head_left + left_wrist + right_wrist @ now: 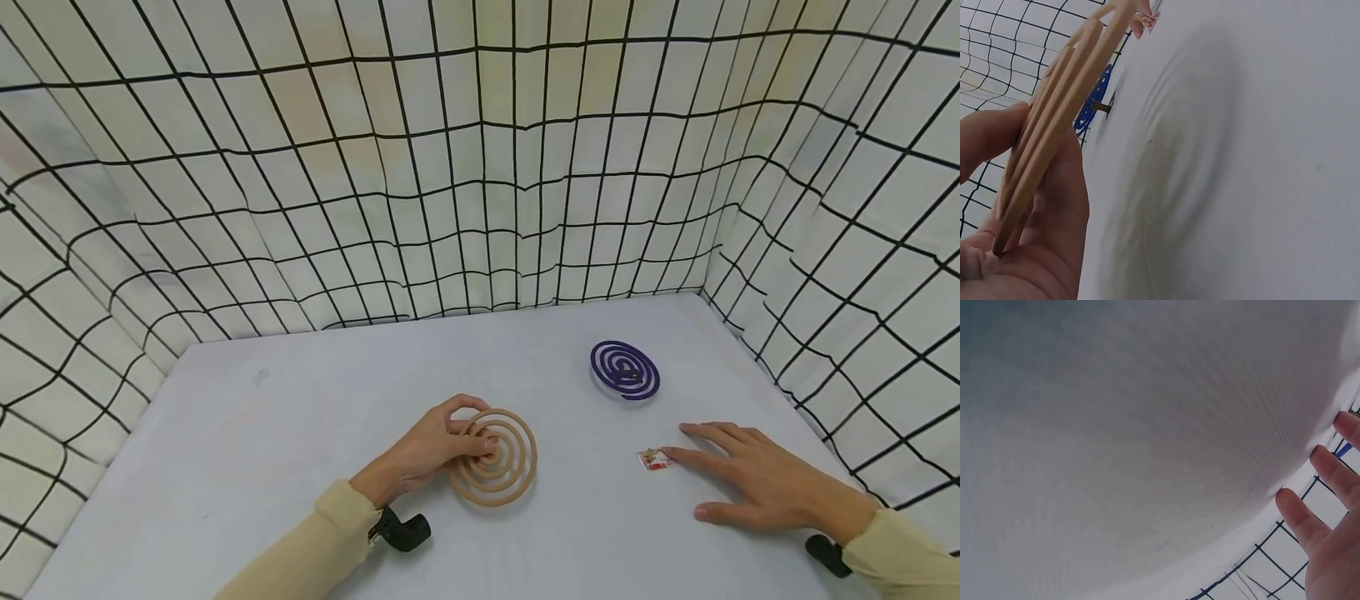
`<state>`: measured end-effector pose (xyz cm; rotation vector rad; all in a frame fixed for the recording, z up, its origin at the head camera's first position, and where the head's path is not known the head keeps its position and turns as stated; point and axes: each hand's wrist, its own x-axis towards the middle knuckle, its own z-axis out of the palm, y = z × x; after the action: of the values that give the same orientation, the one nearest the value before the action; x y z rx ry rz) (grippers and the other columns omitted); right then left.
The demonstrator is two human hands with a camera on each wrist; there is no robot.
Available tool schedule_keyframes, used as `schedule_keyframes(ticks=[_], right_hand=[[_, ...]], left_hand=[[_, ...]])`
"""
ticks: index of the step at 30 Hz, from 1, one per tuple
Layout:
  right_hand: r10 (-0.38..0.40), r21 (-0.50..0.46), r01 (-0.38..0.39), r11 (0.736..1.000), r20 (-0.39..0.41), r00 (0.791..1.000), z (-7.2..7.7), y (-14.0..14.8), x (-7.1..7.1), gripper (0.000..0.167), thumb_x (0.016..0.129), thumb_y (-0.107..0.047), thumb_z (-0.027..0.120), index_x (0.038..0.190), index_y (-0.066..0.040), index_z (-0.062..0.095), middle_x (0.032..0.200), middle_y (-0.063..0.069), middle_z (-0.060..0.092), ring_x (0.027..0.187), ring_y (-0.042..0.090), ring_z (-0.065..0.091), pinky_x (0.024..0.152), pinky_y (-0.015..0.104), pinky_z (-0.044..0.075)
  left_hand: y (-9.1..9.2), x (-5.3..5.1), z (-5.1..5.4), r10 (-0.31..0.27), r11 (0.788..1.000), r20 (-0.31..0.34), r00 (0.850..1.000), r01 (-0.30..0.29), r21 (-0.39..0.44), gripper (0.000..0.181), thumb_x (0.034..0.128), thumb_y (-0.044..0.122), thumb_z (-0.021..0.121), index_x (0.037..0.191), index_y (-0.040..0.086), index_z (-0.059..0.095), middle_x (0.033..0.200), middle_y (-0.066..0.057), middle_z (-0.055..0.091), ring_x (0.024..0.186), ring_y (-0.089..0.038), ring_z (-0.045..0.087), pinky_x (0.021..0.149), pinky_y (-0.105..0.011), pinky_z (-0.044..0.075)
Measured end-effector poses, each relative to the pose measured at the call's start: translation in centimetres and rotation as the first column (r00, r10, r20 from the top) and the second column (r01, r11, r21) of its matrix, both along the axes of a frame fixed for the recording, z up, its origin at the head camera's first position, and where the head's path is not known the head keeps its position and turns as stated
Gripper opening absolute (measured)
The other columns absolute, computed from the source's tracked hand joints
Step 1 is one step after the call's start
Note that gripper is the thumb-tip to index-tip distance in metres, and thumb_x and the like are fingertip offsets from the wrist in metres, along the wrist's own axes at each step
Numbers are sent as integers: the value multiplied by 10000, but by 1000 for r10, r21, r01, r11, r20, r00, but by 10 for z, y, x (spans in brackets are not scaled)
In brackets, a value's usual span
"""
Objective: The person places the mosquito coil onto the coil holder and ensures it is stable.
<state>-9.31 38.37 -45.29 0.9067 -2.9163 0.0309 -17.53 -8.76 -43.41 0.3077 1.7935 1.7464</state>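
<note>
My left hand (431, 446) grips a tan mosquito coil (534, 457) with the thumb across its middle and the fingers behind. In the left wrist view the coil (1063, 119) is tilted on edge above the table and casts a ringed shadow. To the right, my right hand (757, 479) lies spread and palm down. Its index fingertip meets the edge of a small red and white packet (655, 458). The right wrist view shows its fingertips (1291, 503) at the white cloth. A dark purple coil (626, 372) is beyond the packet, raised on a small stand (1102, 107).
White cloth covers the table (315, 392). Black netting (480, 179) over white sheeting encloses the back and both sides. A black wrist device (405, 532) hangs at the left cuff, another (828, 556) at the right cuff.
</note>
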Motion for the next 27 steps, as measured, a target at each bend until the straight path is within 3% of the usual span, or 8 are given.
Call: schedule_keyframes(ticks=[15, 27], right_hand=[[-25, 6, 25, 1000, 46, 999, 3, -2, -2, 712, 867, -760, 624, 1509, -506, 447, 1532, 15, 533, 1364, 320, 533, 1035, 605, 467], [-30, 7, 30, 1000, 40, 999, 3, -4, 0, 707, 863, -765, 624, 1502, -518, 449, 1525, 5, 543, 1361, 306, 531, 1039, 596, 463]], left_hand=[[19, -6, 3, -22, 999, -8, 1000, 22, -33, 579, 896, 127, 808, 1386, 85, 503, 1018, -105, 773, 839, -135, 733, 765, -265, 577], [37, -8, 6, -36, 999, -16, 999, 35, -37, 554, 891, 130, 813, 1375, 112, 546, 979, -79, 774, 821, -134, 733, 747, -266, 579]])
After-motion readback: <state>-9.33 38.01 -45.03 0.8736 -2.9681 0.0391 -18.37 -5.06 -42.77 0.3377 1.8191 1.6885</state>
